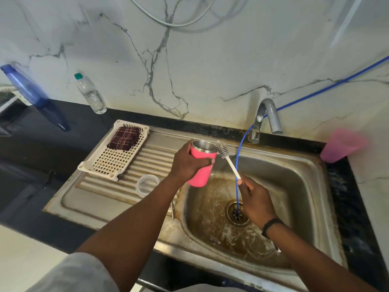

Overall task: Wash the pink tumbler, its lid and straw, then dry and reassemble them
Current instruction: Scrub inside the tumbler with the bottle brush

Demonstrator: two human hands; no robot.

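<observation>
Left hand (187, 163) grips pink tumbler (202, 165) over sink (305, 186); right hand (256, 203) holds bottle brush (228, 159), bristles beside the rim.

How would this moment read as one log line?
left hand: grips pink steel-lined tumbler | right hand: holds white bottle brush | brush outside tumbler

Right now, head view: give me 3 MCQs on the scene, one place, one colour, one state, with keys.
1. Where is the lid?
A. on the drainboard
B. in the basin
C. on the tumbler

2. What colour is the hose into the drain?
A. green
B. blue
C. white

3. Where is the brush head?
A. deep inside the tumbler
B. outside, beside the rim
C. lying in the tray

Answers: A, it lies on the ridges by the left arm. B, a blue line runs from the tap down. B, the bristles show beside the tumbler rim.
</observation>
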